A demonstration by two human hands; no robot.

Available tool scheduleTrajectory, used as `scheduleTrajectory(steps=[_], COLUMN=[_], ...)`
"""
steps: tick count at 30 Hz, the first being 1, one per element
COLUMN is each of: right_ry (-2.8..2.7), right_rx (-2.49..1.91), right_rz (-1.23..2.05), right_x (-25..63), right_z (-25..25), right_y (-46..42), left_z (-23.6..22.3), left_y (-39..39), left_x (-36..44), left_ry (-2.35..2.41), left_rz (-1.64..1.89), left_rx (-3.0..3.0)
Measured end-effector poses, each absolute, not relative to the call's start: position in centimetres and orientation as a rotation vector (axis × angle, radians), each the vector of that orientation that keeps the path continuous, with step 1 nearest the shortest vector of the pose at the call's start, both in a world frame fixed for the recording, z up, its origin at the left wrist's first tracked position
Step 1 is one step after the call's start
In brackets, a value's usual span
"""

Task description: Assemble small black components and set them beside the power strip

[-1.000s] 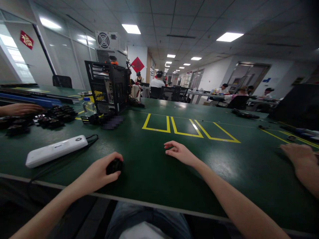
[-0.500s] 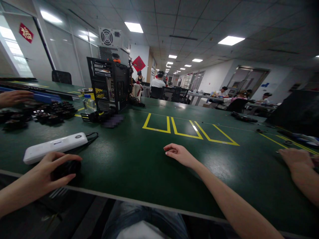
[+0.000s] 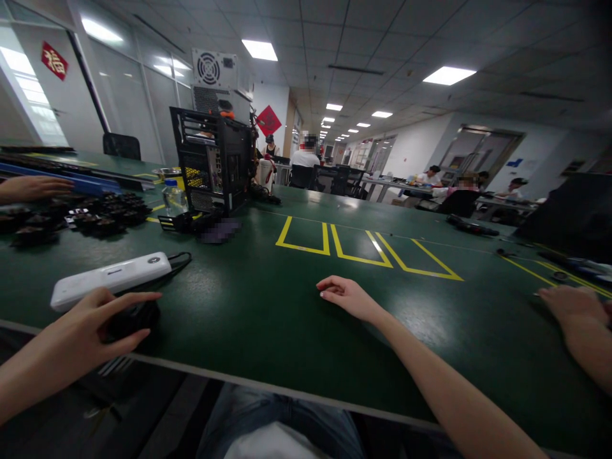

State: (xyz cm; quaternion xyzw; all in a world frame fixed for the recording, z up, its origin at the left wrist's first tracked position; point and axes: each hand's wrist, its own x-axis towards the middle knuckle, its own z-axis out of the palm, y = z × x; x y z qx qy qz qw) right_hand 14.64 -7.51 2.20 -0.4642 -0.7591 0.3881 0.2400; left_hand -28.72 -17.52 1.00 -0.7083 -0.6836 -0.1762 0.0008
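Note:
A small dark object [image 3: 136,319] sits at the table's near left edge. My left hand [image 3: 86,325] is wrapped around it, thumb on the near side and fingers on the far side; its exact kind is too dark to make out. Just beyond lies a long white device [image 3: 115,275] with a black strap. My right hand [image 3: 348,296] rests on the green tabletop [image 3: 258,306] near the middle, fingers loosely bent and nothing in them. It is nearest to the yellow tape outlines [image 3: 361,260], a little short of them.
A black computer case [image 3: 234,162] with power supply units [image 3: 215,70] on top stands at the back left. Beside it are a clear bottle [image 3: 174,199] and several dark parts [image 3: 112,213]. Other people's hands show at the left [image 3: 36,188] and right [image 3: 576,306] edges.
The whole view has shifted slightly rightward. Both my hands keep their places on the table, and the left stays around the dark object.

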Motion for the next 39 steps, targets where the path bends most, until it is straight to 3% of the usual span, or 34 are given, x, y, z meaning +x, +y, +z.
scheduleTrajectory(steps=[7, 17, 23, 30, 39], right_ry=[-2.106, -1.962, -1.598, -1.471, -1.509], right_rx=[-1.286, -1.244, -1.159, -1.142, -1.035], right_rz=[1.012, 0.947, 1.133, 1.184, 1.099], right_x=[14.5, 13.5, 13.5, 14.7, 15.2], right_z=[2.2, 1.1, -0.4, -0.6, -0.3], right_y=[-7.3, -5.9, -3.4, -2.9, -3.1], left_z=[2.3, 2.5, 0.4, -0.3, -0.5], left_y=[-15.9, -4.8, -0.8, 0.1, 0.6], left_x=[-26.2, -10.4, -3.2, -2.3, -2.5], left_ry=[-2.106, -1.711, -1.714, -1.684, -1.25], left_rz=[-0.541, -0.799, -1.056, -1.22, -1.365], left_rx=[-2.401, -2.867, -2.856, -3.072, -3.206])
